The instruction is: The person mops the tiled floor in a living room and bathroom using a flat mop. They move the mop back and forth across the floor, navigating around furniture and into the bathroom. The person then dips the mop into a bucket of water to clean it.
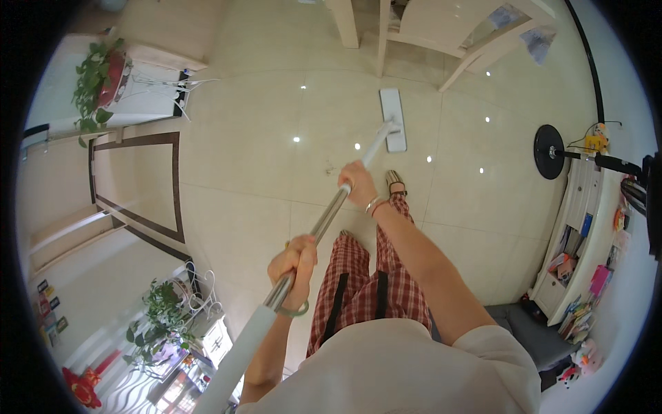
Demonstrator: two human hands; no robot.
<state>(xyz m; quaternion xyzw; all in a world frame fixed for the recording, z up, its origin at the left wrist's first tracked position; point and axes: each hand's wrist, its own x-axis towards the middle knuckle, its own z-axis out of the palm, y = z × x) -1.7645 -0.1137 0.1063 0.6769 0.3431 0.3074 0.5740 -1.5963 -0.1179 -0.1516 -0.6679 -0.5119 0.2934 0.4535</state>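
A flat mop with a long pole runs slantwise from the lower left up to its white rectangular head (394, 103), which lies on the tiled floor ahead of my feet. My left hand (294, 265) is wrapped round the metal part of the mop pole (327, 222), just above its thick white grip (243, 352). Farther down toward the head, my right hand (358, 185) grips the pole where the metal meets the white lower tube (376, 146). A bracelet and a red cord circle the right wrist; a green bangle is on the left.
Wooden chairs (427, 27) stand at the far side. Potted plants on white wire stands, one (100, 86) far left and another (162, 314) near left, flank the floor. To the right are a round black stand base (549, 152), a white shelf cabinet (552, 297) and a grey cushion (534, 337).
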